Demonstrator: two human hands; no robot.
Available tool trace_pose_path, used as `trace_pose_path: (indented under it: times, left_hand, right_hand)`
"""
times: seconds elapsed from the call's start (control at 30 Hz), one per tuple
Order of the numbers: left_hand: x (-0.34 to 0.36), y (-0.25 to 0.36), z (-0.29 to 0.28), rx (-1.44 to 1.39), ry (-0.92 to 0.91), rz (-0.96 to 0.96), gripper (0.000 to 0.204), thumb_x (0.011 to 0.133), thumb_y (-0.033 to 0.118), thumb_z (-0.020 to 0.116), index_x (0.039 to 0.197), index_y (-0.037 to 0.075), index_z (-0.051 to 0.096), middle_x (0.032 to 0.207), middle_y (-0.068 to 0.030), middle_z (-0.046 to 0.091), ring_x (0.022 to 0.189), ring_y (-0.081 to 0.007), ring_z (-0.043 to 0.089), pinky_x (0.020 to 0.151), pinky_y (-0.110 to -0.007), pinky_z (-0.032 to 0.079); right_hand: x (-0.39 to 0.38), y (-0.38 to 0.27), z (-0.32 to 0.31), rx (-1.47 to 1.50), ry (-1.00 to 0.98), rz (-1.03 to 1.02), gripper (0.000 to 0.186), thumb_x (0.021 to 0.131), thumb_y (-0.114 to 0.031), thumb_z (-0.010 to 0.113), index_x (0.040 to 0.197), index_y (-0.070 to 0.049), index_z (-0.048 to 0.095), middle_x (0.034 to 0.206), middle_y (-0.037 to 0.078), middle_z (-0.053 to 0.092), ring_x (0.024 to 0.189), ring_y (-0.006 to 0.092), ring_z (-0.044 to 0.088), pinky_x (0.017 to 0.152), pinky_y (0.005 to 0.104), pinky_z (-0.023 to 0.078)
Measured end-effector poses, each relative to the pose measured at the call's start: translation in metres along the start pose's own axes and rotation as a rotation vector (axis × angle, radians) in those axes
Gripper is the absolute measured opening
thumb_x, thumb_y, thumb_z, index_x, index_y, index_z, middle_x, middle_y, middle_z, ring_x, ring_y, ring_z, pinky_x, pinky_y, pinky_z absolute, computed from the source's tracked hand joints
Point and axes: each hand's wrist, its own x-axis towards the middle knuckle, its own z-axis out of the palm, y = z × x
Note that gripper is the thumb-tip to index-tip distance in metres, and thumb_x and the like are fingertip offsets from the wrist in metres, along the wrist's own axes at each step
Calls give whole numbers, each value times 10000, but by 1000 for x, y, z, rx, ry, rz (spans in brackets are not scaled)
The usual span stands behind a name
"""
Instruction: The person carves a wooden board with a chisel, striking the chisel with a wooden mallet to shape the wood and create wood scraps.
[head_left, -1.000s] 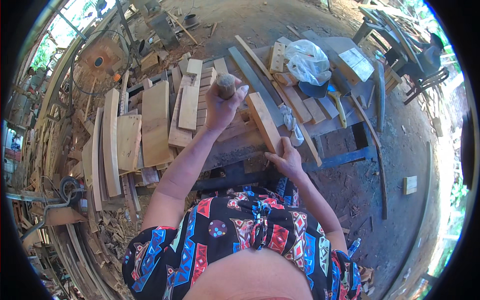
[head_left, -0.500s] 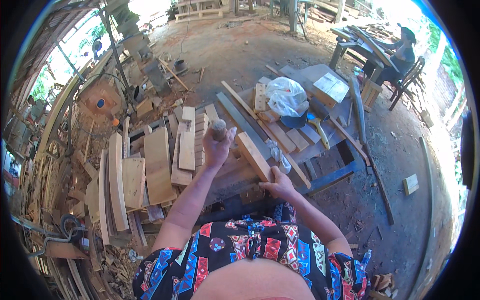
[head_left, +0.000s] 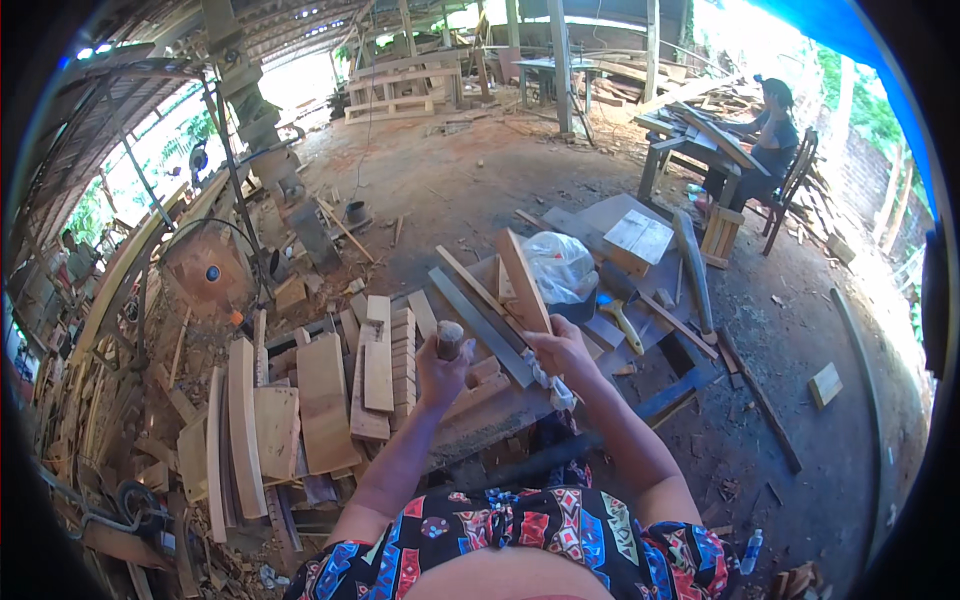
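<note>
Now, in the head view, our left hand (head_left: 442, 378) is closed around a round-ended wooden handle (head_left: 450, 342), its blunt end toward us; the rest of the tool is hidden. Our right hand (head_left: 562, 352) grips the near end of a wooden block (head_left: 524, 285), which stands out slantwise over the tabletop (head_left: 470, 428), well clear of our left fist. Half a second ago we saw the block lower and left of the clear plastic bag (head_left: 565, 268); now its upper part overlaps that bag's left side in our view, and a narrower face is turned to us. Our left hand was then farther out than the right; now the two are nearly level. A crumpled whitish wrapping (head_left: 560, 392) shows just below our right hand, and a yellow-handled tool (head_left: 627, 328) lies to the right. Boards (head_left: 325, 405) are spread on our left, as before. Our gaze has tilted up too, showing more roof (head_left: 300, 45) and the seated person (head_left: 775, 135) more fully.
</note>
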Motion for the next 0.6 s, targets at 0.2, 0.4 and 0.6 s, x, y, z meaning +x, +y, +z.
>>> trace_pose_path:
  times: [0.2, 0.4, 0.6]
  left_hand:
    - [0, -10, -2, 79, -16, -7, 174, 755, 94, 729, 858, 36, 601, 713, -43, 609, 643, -79, 553, 597, -258, 452]
    - [3, 19, 2, 113, -67, 29, 171, 761, 84, 712, 876, 40, 593, 709, -69, 605, 643, -109, 561, 608, -273, 457]
    - [3, 7, 2, 17, -66, -41, 148, 761, 92, 706, 842, 46, 592, 677, -85, 585, 604, -127, 563, 586, -288, 452]
  right_hand:
    - [-55, -52, 17, -254, -24, -295, 446, 726, -200, 755, 1054, 6, 533, 882, 51, 580, 751, 106, 541, 637, 262, 440]
    - [-83, -74, 27, -301, 55, -682, 519, 704, -202, 762, 1099, -5, 489, 945, 94, 595, 840, 153, 571, 709, 299, 457]
    - [-76, -76, 11, -1087, -157, -365, 471, 683, -220, 780, 1023, -29, 516, 815, 135, 611, 745, 266, 641, 660, 351, 483]
